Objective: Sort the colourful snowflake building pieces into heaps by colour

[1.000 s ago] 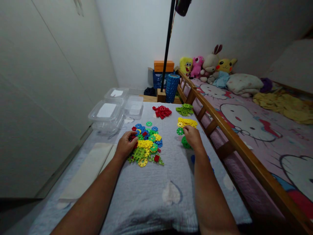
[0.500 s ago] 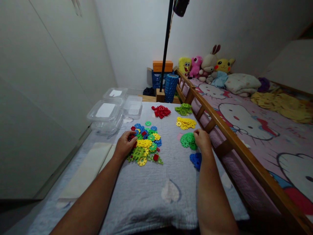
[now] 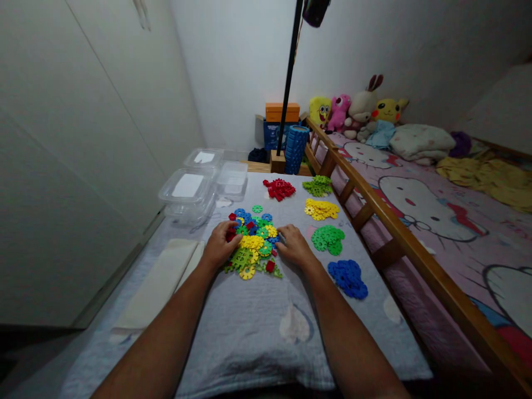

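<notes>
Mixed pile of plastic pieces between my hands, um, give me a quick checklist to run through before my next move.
1. Left hand at the near-left side of the mixed pile: ok.
2. Right hand at the pile's right edge: ok.
3. Whether either hand grips a piece: cannot tell, the fingertips are too small and partly hidden.
4. Mixed pile down to one colour: not ok, red, yellow, blue and green pieces lie together.
5. Blue pile apart from the green pile: ok.
6. Red pile apart from the lime-green pile: ok.
</notes>
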The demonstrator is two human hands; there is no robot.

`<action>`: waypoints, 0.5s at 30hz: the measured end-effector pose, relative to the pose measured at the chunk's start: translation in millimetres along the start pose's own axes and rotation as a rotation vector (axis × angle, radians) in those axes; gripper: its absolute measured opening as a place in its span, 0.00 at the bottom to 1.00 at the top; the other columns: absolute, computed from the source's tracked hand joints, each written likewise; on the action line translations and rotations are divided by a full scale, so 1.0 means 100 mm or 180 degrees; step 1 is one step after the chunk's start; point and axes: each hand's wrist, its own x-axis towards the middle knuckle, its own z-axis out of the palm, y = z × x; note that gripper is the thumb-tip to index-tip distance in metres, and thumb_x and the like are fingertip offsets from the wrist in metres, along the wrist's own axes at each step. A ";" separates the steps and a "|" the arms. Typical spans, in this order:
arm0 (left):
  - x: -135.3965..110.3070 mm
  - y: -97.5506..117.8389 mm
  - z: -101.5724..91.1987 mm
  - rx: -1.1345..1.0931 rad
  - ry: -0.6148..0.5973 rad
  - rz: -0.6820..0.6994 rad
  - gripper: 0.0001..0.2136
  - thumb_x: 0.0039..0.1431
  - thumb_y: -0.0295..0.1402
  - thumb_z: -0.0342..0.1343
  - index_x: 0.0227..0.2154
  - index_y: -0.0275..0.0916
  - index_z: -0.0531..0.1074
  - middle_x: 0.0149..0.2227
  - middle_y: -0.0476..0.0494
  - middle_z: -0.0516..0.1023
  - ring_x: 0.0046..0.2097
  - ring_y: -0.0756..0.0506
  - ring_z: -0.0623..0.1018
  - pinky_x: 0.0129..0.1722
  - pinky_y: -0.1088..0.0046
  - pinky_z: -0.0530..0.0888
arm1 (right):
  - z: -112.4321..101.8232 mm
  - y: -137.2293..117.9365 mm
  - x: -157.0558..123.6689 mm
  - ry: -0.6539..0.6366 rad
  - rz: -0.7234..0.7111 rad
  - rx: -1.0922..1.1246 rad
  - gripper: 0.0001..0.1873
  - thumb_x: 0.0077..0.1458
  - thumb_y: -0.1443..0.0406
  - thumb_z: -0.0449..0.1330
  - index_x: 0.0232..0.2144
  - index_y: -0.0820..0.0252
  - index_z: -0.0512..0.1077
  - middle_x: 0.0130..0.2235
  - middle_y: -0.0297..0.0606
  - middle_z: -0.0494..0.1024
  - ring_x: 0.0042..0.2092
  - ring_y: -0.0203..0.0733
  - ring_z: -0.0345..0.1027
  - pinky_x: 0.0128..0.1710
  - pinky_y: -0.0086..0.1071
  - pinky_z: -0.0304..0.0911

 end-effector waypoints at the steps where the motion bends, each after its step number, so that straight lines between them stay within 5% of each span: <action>1: 0.00 0.00 0.00 0.0043 0.0018 0.0024 0.19 0.56 0.44 0.54 0.47 0.39 0.71 0.50 0.38 0.74 0.51 0.40 0.75 0.56 0.58 0.71 | 0.03 0.00 0.00 -0.0002 0.0017 -0.0035 0.15 0.55 0.68 0.61 0.46 0.61 0.74 0.47 0.44 0.74 0.51 0.45 0.65 0.53 0.36 0.58; 8: 0.00 0.01 0.03 0.0310 0.0003 0.0106 0.21 0.57 0.45 0.54 0.50 0.40 0.68 0.55 0.35 0.71 0.58 0.37 0.71 0.61 0.54 0.66 | 0.13 0.02 0.05 0.0253 -0.0077 0.0332 0.14 0.55 0.70 0.59 0.45 0.62 0.74 0.46 0.43 0.77 0.50 0.45 0.65 0.54 0.36 0.57; 15: 0.01 -0.01 0.07 0.0510 -0.0025 0.0048 0.25 0.56 0.46 0.54 0.54 0.39 0.68 0.57 0.34 0.71 0.59 0.35 0.71 0.60 0.52 0.66 | 0.22 -0.05 0.13 0.0319 0.0274 -0.0001 0.21 0.63 0.60 0.57 0.57 0.57 0.69 0.54 0.44 0.74 0.54 0.49 0.61 0.55 0.40 0.54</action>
